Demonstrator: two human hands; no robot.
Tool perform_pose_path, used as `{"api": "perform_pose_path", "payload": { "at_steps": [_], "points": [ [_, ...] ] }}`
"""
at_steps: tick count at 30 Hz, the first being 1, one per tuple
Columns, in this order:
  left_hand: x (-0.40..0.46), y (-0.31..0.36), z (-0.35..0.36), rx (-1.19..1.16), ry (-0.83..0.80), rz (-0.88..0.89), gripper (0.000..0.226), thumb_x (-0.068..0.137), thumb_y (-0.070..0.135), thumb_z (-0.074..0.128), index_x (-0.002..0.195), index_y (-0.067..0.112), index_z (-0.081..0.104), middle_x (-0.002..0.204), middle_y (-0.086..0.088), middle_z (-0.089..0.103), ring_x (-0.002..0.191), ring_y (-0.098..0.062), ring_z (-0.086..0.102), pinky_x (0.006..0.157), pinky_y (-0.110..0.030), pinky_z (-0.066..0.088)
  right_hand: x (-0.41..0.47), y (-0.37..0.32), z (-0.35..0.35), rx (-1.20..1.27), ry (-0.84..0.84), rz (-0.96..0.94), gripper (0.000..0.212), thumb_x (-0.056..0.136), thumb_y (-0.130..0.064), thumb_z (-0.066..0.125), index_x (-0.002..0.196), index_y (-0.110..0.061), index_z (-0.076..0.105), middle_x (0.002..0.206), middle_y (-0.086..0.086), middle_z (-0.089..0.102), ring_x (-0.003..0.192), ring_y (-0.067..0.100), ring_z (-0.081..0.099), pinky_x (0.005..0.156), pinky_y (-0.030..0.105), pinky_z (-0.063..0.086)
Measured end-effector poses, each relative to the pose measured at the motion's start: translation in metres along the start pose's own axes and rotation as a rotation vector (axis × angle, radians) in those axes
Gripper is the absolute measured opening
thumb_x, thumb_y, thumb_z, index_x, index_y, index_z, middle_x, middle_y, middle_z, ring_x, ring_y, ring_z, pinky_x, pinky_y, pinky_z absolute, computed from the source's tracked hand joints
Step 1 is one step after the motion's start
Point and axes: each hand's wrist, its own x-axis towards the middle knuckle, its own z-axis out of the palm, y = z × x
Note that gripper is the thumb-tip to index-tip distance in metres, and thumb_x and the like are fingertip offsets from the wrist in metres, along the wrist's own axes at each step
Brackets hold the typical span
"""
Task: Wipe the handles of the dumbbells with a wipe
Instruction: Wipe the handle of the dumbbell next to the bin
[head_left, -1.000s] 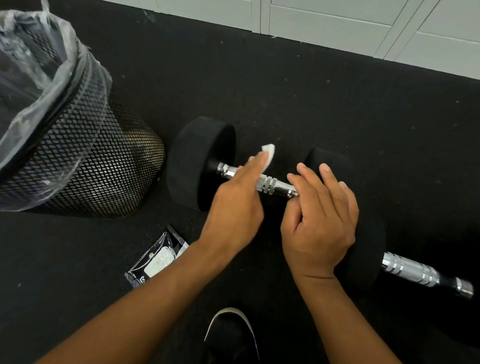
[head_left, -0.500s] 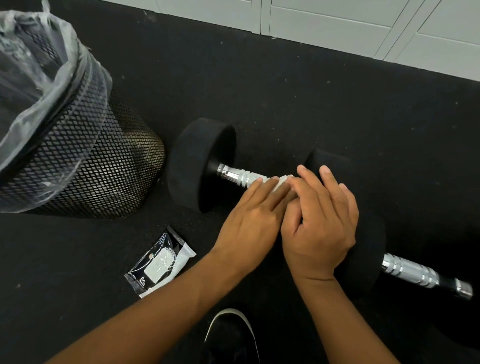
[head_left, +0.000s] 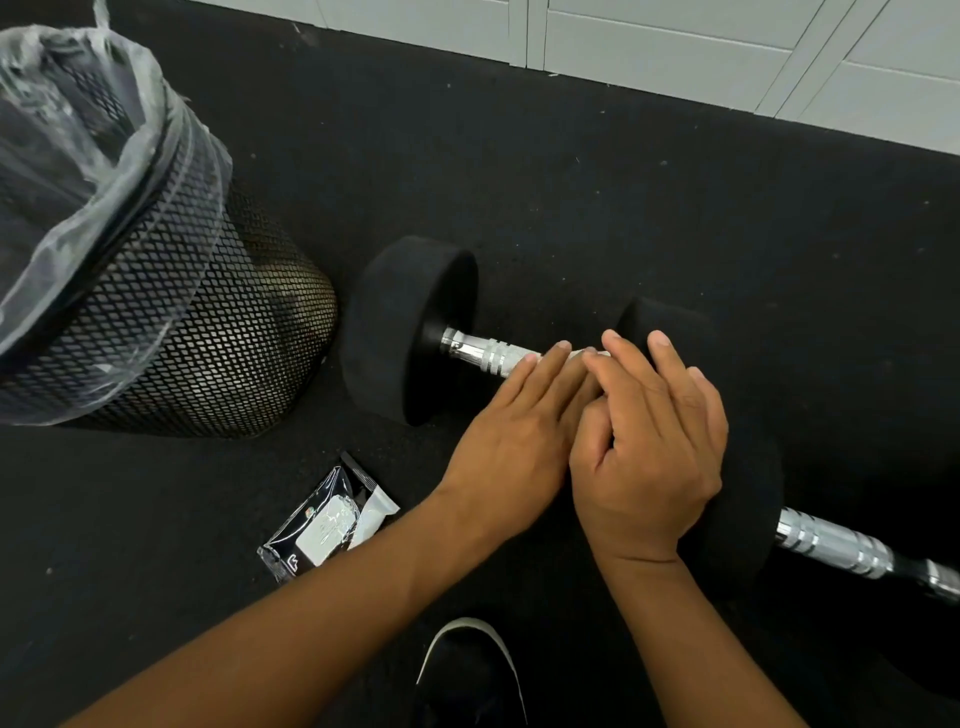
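A black dumbbell lies on the dark floor mat, its chrome handle bare at the left end. My left hand lies flat over the middle of the handle, pressing a white wipe of which only a sliver shows past the fingertips. My right hand rests on the handle's right part and the right weight head, overlapping my left fingers. A second dumbbell's chrome handle shows at the lower right, its near head under my right wrist.
A black mesh waste bin with a clear plastic liner stands left of the dumbbell. A torn wipe packet lies on the mat below it. A dark shoe is at the bottom edge. Pale tiles border the mat at the back.
My left hand has slid right along the handle with the wipe, from the left part to the middle beside my right hand. More chrome now shows at the left end. My right hand stayed put.
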Motion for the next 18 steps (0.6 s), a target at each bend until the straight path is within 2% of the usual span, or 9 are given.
{"api": "perform_pose_path", "payload": {
  "at_steps": [4, 8, 13, 18],
  "points": [
    [-0.014, -0.012, 0.000, 0.170, 0.012, -0.125, 0.064, 0.100, 0.019, 0.017, 0.161, 0.012, 0.003, 0.170, -0.009, 0.001, 0.156, -0.029, 0.000, 0.126, -0.048, 0.010, 0.001, 0.000, 0.000, 0.000, 0.001, 0.001, 0.035, 0.105, -0.013, 0.043, 0.112, -0.015, 0.077, 0.127, -0.001, 0.072, 0.130, 0.023, 0.061, 0.114, 0.041, 0.040],
    [-0.020, -0.026, -0.002, 0.191, 0.068, -0.293, 0.067, 0.094, 0.014, 0.009, 0.160, 0.003, 0.008, 0.168, -0.016, 0.009, 0.155, -0.033, 0.010, 0.126, -0.047, 0.012, 0.003, 0.000, 0.001, 0.007, 0.004, 0.005, 0.038, 0.106, -0.015, 0.039, 0.112, -0.015, 0.077, 0.126, -0.001, 0.073, 0.130, 0.022, 0.060, 0.115, 0.039, 0.038],
    [-0.016, -0.018, -0.004, 0.258, -0.003, -0.394, 0.068, 0.093, 0.018, -0.004, 0.157, -0.003, -0.008, 0.167, -0.024, -0.004, 0.155, -0.036, 0.001, 0.127, -0.044, 0.001, 0.002, 0.000, 0.000, 0.011, 0.004, 0.004, 0.039, 0.106, -0.016, 0.038, 0.112, -0.014, 0.077, 0.125, 0.000, 0.073, 0.130, 0.023, 0.061, 0.114, 0.041, 0.041],
    [-0.009, -0.018, -0.022, 0.236, -0.010, -0.361, 0.065, 0.094, 0.013, 0.010, 0.157, -0.005, 0.016, 0.164, -0.027, 0.018, 0.152, -0.040, 0.021, 0.125, -0.045, 0.015, 0.002, 0.000, 0.001, 0.016, 0.011, 0.004, 0.038, 0.106, -0.016, 0.039, 0.112, -0.015, 0.077, 0.125, -0.001, 0.073, 0.130, 0.022, 0.061, 0.115, 0.040, 0.040]
  ]
}}
